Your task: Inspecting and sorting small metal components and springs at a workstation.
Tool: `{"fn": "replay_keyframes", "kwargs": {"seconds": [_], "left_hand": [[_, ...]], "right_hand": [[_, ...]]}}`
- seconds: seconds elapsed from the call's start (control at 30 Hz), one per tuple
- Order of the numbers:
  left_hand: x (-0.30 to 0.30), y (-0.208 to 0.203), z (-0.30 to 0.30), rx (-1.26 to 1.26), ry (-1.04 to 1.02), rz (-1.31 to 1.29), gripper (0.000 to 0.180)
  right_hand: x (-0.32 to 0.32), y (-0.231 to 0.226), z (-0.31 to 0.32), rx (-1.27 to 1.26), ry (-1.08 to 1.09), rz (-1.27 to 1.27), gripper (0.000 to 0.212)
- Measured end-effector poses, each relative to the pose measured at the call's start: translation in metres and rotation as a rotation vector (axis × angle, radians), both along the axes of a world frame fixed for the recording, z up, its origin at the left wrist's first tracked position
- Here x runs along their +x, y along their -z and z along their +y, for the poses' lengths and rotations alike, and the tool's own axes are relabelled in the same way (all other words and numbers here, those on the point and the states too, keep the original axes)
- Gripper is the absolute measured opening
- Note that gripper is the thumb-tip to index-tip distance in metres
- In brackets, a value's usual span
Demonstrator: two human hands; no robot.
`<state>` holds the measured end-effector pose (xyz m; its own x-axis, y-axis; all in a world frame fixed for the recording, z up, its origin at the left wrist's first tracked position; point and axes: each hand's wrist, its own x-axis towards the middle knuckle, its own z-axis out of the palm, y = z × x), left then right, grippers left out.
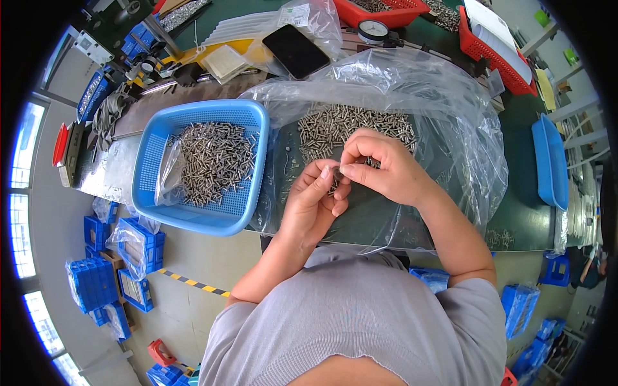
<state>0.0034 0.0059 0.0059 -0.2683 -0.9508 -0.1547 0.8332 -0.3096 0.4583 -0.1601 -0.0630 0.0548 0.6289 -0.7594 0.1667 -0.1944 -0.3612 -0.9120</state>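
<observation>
Over the near part of a clear plastic bag [283,151], my two hands meet at the fingertips. My left hand [312,199] is curled, with several small metal pins [333,188] between its fingers. Thumb and forefinger of my right hand [386,167] are pinched against the left fingertips, around a small dark metal piece [338,174] too small to make out fully. Just beyond my hands, a heap of silvery metal pins [328,125] is spread on the plastic. To the left stands a blue basket [147,154] with many like pins [215,161] and a crumpled clear bag [170,170] inside.
A black phone [296,51] and a pad of paper [225,63] lie at the back. Behind the plastic is a dial gauge [373,29]. Red baskets [386,18] stand along the far side, and a blue tray [549,161] is at the right edge. Blue crates [93,283] sit on the floor.
</observation>
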Motion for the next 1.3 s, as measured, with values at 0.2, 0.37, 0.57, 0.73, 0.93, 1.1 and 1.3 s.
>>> {"fn": "replay_keyframes", "kwargs": {"seconds": [0.2,0.37,0.57,0.73,0.93,1.1,1.3], "left_hand": [[0.000,-0.001,0.001,0.033,-0.004,-0.014,0.015],[0.001,0.002,0.000,0.002,0.037,-0.029,0.017],[-0.001,-0.004,-0.002,0.018,0.052,-0.043,0.022],[-0.003,0.002,-0.002,0.024,-0.009,-0.040,0.026],[-0.002,0.003,-0.003,-0.018,-0.064,0.023,0.024],[-0.001,0.003,-0.003,-0.027,-0.052,0.040,0.022],[-0.002,0.001,-0.002,-0.011,-0.059,0.013,0.019]], "right_hand": [[0.000,0.000,0.000,0.009,-0.014,0.035,0.010],[0.004,0.003,-0.002,-0.059,-0.001,-0.008,0.013],[0.002,0.003,-0.007,-0.348,0.021,0.019,0.015],[0.001,0.003,-0.006,-0.389,0.039,0.016,0.012],[-0.018,0.011,-0.012,-0.386,0.019,0.332,0.012],[-0.011,0.019,-0.007,-0.579,-0.004,0.426,0.013],[-0.009,0.016,-0.007,-0.488,-0.003,0.367,0.011]]}}
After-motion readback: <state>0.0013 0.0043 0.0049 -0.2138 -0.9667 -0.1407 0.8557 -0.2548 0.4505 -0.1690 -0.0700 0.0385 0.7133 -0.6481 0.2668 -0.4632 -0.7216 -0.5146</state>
